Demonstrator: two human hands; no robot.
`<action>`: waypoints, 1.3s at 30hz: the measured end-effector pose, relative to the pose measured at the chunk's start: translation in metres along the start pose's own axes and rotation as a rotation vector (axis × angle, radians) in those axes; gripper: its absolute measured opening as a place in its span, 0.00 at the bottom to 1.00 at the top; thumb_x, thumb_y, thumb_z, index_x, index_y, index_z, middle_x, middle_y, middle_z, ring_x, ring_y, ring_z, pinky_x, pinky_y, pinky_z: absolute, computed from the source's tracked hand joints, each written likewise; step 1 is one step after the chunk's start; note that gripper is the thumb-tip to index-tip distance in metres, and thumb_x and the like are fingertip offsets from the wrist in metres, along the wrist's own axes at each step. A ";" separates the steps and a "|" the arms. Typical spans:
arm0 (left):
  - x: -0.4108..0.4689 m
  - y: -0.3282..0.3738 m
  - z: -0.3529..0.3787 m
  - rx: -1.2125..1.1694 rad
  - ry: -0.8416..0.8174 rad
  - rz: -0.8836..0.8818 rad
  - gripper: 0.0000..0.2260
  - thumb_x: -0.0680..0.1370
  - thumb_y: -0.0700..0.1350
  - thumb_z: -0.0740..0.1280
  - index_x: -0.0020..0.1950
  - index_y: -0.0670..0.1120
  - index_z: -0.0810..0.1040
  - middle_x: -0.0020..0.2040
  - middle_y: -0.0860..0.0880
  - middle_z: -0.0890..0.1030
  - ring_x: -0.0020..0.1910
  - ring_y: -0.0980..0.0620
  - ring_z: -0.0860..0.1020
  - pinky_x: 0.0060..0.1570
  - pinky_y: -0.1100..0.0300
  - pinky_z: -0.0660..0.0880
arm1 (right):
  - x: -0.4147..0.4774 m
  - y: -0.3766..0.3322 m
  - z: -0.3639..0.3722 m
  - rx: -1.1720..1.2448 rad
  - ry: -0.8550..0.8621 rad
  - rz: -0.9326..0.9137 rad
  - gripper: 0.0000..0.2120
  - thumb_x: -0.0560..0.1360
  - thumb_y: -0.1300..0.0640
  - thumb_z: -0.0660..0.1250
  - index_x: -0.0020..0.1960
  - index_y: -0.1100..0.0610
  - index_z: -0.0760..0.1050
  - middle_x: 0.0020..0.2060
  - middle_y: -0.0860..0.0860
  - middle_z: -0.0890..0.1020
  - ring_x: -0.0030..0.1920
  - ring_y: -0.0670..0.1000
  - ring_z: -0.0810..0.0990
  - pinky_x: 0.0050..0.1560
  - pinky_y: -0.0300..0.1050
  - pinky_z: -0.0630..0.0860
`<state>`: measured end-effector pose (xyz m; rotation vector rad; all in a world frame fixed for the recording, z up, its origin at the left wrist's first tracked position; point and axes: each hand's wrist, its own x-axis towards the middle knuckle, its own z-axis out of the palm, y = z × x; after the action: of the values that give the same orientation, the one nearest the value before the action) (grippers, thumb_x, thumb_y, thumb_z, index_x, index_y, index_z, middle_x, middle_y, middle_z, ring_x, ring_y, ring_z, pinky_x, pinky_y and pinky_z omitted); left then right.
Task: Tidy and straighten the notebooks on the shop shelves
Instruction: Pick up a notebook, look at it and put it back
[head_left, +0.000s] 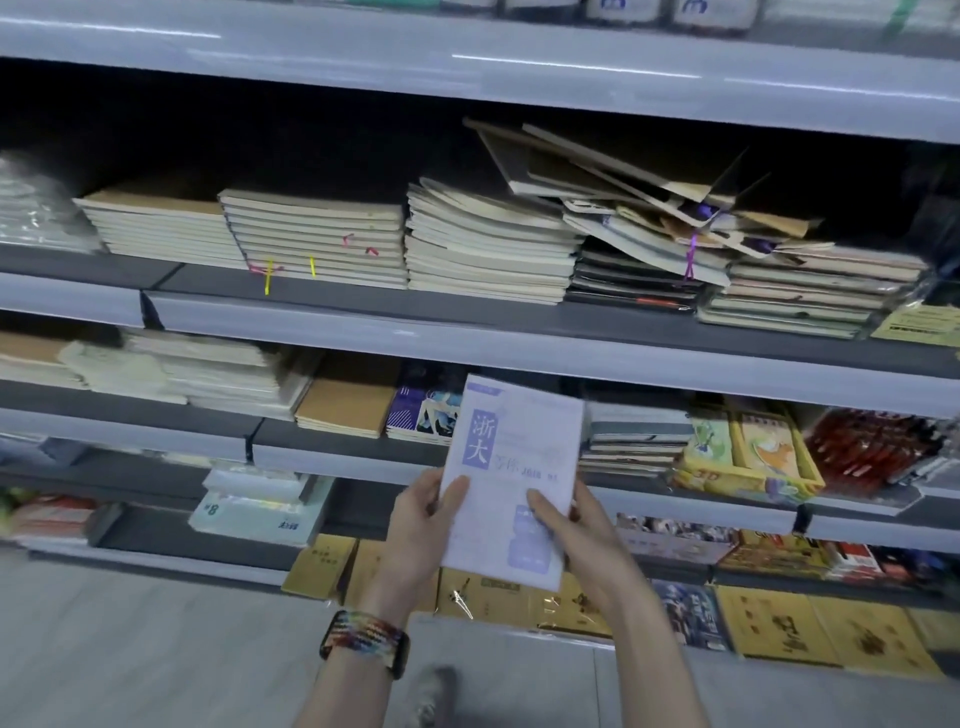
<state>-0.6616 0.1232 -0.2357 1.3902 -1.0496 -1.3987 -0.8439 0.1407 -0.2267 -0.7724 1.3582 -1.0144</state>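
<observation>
Holding notebook (511, 467) upright, near, in front of the lower shelf (322, 460). Left hand (423, 525) grips its left edge, thumb on the cover; right hand (579, 530) grips the lower right edge the same way.

Risk: both grips sit low, so the top may flop or slip during slotting.

Risk: tilted pile (639, 192), right on upper shelf (363, 332), could slide off if nudged.

Gap behind notebook hidden. Small print on the cover is blurred. Shelf backs too dark to read.
</observation>
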 end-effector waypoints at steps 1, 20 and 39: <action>0.003 -0.003 -0.002 0.002 0.021 -0.015 0.09 0.81 0.46 0.66 0.57 0.42 0.78 0.50 0.47 0.86 0.49 0.45 0.85 0.48 0.47 0.82 | 0.002 0.004 0.001 -0.029 -0.014 0.021 0.18 0.77 0.55 0.72 0.65 0.49 0.75 0.56 0.47 0.85 0.55 0.50 0.84 0.59 0.58 0.80; 0.106 -0.001 -0.004 0.115 -0.034 -0.200 0.11 0.82 0.52 0.63 0.60 0.49 0.77 0.52 0.46 0.84 0.50 0.44 0.84 0.52 0.44 0.81 | 0.077 -0.008 0.014 -0.062 0.144 0.048 0.19 0.77 0.67 0.70 0.55 0.43 0.74 0.47 0.43 0.83 0.50 0.46 0.83 0.45 0.41 0.80; 0.192 0.022 0.009 0.268 -0.151 -0.292 0.13 0.82 0.53 0.64 0.59 0.45 0.78 0.57 0.50 0.80 0.57 0.50 0.76 0.56 0.58 0.69 | 0.152 -0.047 0.029 -0.073 0.520 0.040 0.06 0.80 0.68 0.63 0.53 0.60 0.75 0.47 0.52 0.79 0.50 0.50 0.74 0.50 0.41 0.68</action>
<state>-0.6679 -0.0681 -0.2639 1.7075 -1.2018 -1.6392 -0.8315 -0.0196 -0.2428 -0.5477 1.8539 -1.1878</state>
